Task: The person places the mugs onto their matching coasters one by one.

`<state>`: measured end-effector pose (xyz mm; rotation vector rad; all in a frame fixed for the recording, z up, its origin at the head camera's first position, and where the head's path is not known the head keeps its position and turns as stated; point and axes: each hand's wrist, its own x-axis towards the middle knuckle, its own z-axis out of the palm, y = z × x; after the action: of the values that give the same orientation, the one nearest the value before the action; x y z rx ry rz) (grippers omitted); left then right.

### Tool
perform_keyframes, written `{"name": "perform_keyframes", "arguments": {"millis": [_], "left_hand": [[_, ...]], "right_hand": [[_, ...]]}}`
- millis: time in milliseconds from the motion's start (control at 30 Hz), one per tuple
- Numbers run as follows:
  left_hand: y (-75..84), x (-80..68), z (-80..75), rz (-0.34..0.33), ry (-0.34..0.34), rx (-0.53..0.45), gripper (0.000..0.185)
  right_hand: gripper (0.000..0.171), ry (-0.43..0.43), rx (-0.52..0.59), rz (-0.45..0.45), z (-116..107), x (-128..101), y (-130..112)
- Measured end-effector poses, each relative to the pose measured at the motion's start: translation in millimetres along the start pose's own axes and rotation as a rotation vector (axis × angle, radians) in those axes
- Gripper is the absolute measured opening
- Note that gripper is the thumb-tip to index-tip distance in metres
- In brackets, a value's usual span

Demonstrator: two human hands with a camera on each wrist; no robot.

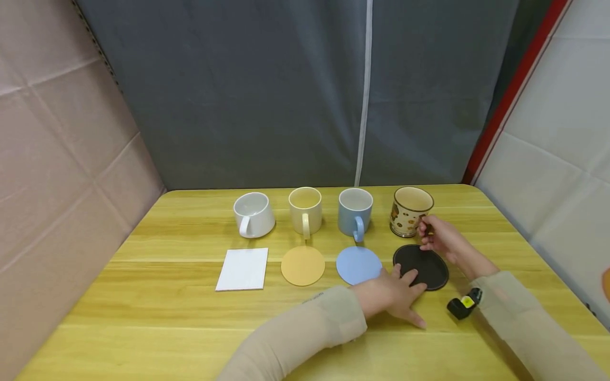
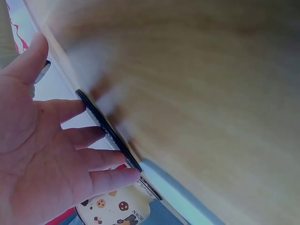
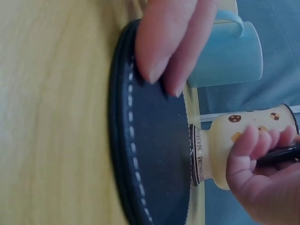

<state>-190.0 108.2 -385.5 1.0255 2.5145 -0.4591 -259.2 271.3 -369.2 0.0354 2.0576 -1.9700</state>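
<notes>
A cookie-patterned mug (image 1: 409,211) stands at the right end of a row of mugs, just behind a round black coaster (image 1: 425,266). My right hand (image 1: 432,233) grips the mug's dark handle; in the right wrist view its fingers (image 3: 255,157) curl round the handle beside the mug (image 3: 234,140). My left hand (image 1: 404,287) lies flat, fingers straight, fingertips pressing the coaster's near-left edge. The right wrist view shows those fingertips (image 3: 161,51) on the stitched coaster (image 3: 154,154). In the left wrist view the open left hand (image 2: 47,150) touches the coaster's rim (image 2: 108,131).
On the wooden table (image 1: 143,307) stand a white mug (image 1: 253,214), a cream mug (image 1: 305,209) and a blue mug (image 1: 355,211). In front of them lie a white square coaster (image 1: 243,269), a yellow round coaster (image 1: 303,265) and a blue round coaster (image 1: 358,265). A grey curtain hangs behind.
</notes>
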Motion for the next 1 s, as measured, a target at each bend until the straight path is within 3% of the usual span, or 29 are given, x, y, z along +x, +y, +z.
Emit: {"name": "perform_keyframes", "arguments": {"millis": [267, 500, 600, 1000], "left_hand": [[0.1, -1.5, -0.9, -0.001, -0.005, 0.0, 0.077], [-0.3, -2.2, -1.8, 0.008, 0.002, 0.012, 0.078], [0.1, -1.7, -1.4, 0.012, 0.007, 0.025, 0.078], [1.1, -0.2, 1.4, 0.012, 0.01, 0.025, 0.078]], "right_hand": [[0.032, 0.073, -0.06, -0.041, 10.4, 0.0, 0.0], [0.036, 0.175, 0.128, -0.052, 19.0, 1.5, 1.6], [0.038, 0.202, 0.16, -0.06, 21.1, 1.7, 3.0], [0.038, 0.162, 0.272, -0.107, 18.1, 3.5, 6.2]]}}
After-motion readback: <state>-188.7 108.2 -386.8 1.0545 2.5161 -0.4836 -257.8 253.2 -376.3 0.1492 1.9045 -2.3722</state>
